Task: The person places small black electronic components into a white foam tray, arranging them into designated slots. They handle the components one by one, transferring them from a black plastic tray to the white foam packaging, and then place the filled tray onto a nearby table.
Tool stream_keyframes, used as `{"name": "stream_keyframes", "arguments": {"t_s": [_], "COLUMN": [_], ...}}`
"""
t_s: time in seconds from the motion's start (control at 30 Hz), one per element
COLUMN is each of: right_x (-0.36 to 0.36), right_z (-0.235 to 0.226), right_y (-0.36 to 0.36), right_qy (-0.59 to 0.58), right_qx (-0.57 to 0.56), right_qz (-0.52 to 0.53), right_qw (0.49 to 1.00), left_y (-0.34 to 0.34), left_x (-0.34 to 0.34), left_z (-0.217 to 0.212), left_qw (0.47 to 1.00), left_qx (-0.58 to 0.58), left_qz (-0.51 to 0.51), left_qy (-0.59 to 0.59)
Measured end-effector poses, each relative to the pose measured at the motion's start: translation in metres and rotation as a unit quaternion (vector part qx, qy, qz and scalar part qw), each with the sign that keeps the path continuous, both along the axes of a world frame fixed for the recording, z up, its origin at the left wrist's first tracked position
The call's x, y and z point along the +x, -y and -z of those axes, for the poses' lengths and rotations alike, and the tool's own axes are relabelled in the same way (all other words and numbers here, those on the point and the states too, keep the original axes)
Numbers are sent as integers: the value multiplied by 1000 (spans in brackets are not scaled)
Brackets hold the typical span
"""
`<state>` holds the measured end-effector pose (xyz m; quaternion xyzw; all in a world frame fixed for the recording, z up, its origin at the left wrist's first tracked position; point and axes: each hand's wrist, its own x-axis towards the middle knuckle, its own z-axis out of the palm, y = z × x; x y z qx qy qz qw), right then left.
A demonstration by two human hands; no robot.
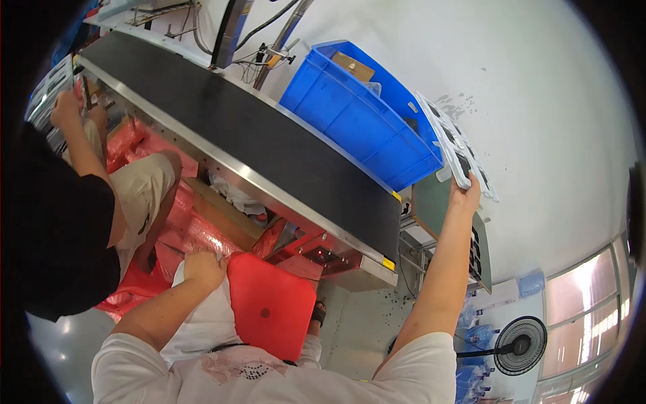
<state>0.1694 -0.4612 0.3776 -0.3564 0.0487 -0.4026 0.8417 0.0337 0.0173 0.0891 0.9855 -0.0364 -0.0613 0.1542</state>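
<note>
My right arm reaches far out to the right. My right hand [464, 194] is closed on the lower edge of a white tray [447, 133], which stands tilted beside the blue bin. Several dark parts sit in the tray's recesses. Low on the left, my left hand [204, 268] rests on my white-clothed leg, its fingers curled; anything inside them is hidden. Just right of it is a red plastic stool [267, 306] with a small hole in its top.
A black conveyor belt [249, 135] with a metal frame runs across in front of me. The blue bin [363, 114] beyond it holds a cardboard box. Red bubble wrap [195, 232] lies below the belt. A co-worker [74, 222] sits at left. A black fan [520, 345] stands at lower right.
</note>
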Motion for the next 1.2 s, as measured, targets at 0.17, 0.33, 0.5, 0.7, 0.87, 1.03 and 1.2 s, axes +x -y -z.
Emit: {"name": "stream_keyframes", "arguments": {"t_s": [0.17,0.33,0.5,0.7,0.87,1.03,1.2], "right_x": [48,64,59,61,38,-3,-110], "right_z": [25,63,96,79,74,73,79], "right_y": [44,76,129,110,72,52,-31], "right_qy": [-7,-56,-96,-137,-182,-224,-230], "right_qx": [9,5,2,-18,-54,-14,-108], "right_qz": [25,52,33,68,-3,14,-60], "right_qw": [1000,997,995,988,982,974,965], "left_y": [-2,-11,-10,-10,-12,-9,-8], "left_x": [7,13,16,17,15,16,11], "left_z": [1,8,7,5,10,10,7], "left_qw": [999,999,999,999,1000,999,999], "left_qx": [23,11,8,9,-2,12,18], "left_qz": [7,-5,-5,0,-8,-13,-16], "left_qy": [-34,-50,-33,-34,-19,-31,-33]}}
